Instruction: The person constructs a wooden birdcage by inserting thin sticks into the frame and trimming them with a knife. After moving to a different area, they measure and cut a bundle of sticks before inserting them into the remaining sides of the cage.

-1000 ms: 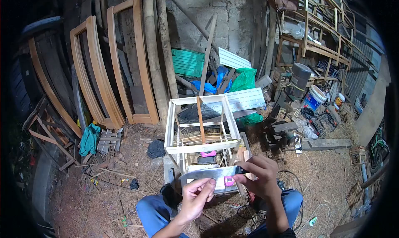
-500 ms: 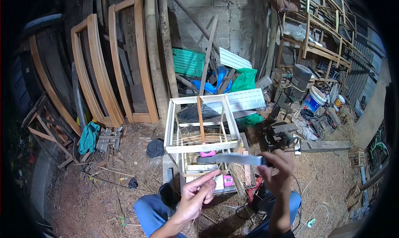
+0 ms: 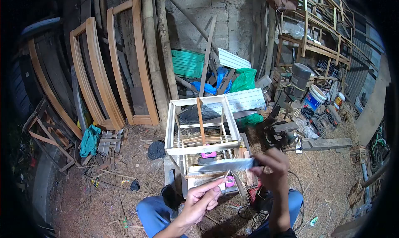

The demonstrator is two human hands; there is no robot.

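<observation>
Before wooden frame [image 3: 202, 125], right hand [image 3: 272, 167] gripping knife [image 3: 226, 165]

Cluttered workshop, dark at the edges.
Grey block wall [image 3: 237, 17] at the back, curved wooden frames [image 3: 144, 59] leaning left, timber rack [image 3: 320, 49] up right, white bucket [image 3: 314, 97] below it, straw and shavings all over the floor [image 3: 95, 196].
</observation>
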